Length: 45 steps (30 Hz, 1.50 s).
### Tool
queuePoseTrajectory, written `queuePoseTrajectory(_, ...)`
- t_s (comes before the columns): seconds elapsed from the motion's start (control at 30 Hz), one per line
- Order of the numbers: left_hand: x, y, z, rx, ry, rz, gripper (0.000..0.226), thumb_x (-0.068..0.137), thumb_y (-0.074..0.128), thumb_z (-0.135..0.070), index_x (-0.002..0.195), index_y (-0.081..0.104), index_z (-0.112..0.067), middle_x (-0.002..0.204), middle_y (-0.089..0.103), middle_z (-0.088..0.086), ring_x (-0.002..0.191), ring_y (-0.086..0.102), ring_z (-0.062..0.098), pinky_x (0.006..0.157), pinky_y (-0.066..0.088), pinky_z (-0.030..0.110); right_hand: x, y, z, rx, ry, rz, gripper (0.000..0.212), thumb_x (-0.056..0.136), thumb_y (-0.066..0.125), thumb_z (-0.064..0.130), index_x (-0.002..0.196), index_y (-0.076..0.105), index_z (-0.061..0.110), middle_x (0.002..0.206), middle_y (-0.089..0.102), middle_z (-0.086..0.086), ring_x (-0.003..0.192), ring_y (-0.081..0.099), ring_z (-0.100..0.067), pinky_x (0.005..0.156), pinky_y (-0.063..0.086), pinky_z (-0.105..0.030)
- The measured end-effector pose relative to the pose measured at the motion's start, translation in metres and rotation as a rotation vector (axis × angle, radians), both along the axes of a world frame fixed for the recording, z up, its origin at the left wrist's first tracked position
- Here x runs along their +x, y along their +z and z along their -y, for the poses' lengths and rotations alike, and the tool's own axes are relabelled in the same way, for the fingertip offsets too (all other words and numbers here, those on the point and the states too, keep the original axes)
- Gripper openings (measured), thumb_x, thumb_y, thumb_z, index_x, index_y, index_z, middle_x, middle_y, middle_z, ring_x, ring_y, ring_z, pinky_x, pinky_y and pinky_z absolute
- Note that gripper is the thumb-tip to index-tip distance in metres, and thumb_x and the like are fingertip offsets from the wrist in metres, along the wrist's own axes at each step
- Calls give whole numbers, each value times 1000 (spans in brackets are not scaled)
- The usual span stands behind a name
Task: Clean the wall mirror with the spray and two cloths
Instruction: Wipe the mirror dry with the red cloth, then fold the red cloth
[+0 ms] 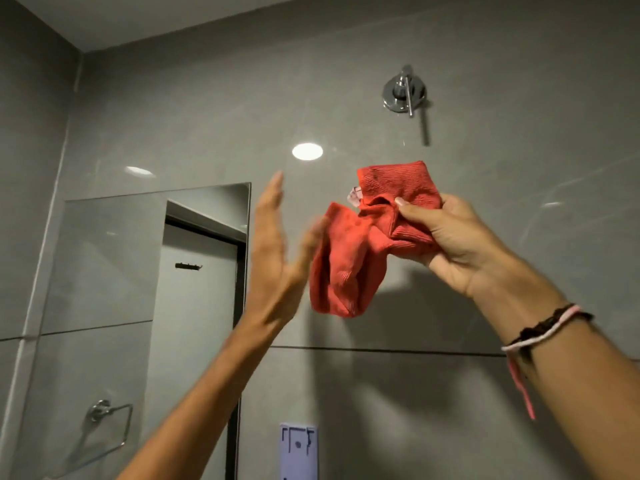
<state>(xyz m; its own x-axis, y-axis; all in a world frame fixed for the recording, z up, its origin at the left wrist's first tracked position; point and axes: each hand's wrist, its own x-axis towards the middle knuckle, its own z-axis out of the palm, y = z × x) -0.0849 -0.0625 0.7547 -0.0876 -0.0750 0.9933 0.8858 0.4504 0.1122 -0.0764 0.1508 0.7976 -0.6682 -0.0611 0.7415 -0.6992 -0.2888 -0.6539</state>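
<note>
My right hand (460,247) is raised in front of the grey tiled wall and grips a crumpled red cloth (353,258), which hangs down to the left of it. Beside the cloth's lower part my left hand (277,258) is held up flat with fingers straight and apart, its thumb side blurred and close to the cloth; I cannot tell if it touches. The wall mirror (114,258) is mounted at the left, behind and left of my left hand. It reflects a white door. No spray bottle or second cloth is in view.
A chrome wall fitting (404,92) sticks out above the cloth. A chrome towel ring (104,412) shows at the lower left. A pale blue wall plate (298,452) sits at the bottom centre. The wall corner runs down the far left.
</note>
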Motion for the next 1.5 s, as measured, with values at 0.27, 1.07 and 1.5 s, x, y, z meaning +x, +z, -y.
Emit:
queuePoseTrajectory(0.27, 24, -106, 0, 367, -1141, 1038, 55, 97, 53, -40, 141, 58, -7, 147, 59, 18, 117, 67, 28, 104, 54, 39, 10, -85, -4, -104, 88, 177, 18, 101, 62, 7, 115, 74, 7, 89, 84, -6, 73, 81, -14, 66, 69, -34)
queuePoseTrajectory(1.07, -2, -254, -73, 209, -1125, 1534, 50, 84, 63, -54, 102, 81, -12, 94, 79, 9, 84, 76, 20, 74, 66, 39, 45, -287, -52, 1094, -614, -522, 57, 50, 69, -13, 105, 75, 3, 109, 72, -11, 102, 69, -34, 89, 58, -45)
queuePoseTrajectory(1.5, 9, -331, -96, 116, -906, 1321, 54, 71, 80, 13, 117, 64, -8, 91, 75, 2, 86, 72, 15, 78, 63, 28, 28, -389, -88, 364, -28, 518, 63, 66, 95, 38, 124, 71, 35, 127, 78, 3, 117, 75, -11, 90, 60, -21)
